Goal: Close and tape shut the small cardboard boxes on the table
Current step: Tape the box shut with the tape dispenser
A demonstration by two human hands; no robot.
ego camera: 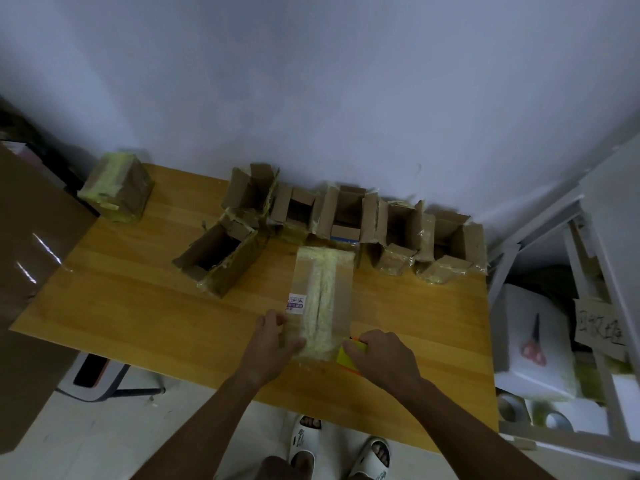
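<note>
Biggest worry we've got here: the yellow block-shaped tape dispenser (350, 355) sits right at the near corner of the long closed brown cardboard box (320, 303), so if our right hand (384, 358) pulls off at an angle, the strip could wander off the centre seam or wrinkle up. Our right hand is wrapped around that dispenser, while our left hand (275, 341) has its fingers curled against the box's near left corner to steady it. If that grip slides, we reckon the box just skates across the orange-brown wooden table (138, 306) instead of the tape laying down. The box itself lies lengthwise near the front middle of the table, flaps down, with a pale yellowish tape band running along its top and a small white-and-purple label (295, 303) on its left edge. Behind it, a row of open brown cardboard boxes (346, 213) waits along the wall, and one taped brown box (117, 192) sits at the far left corner.
</note>
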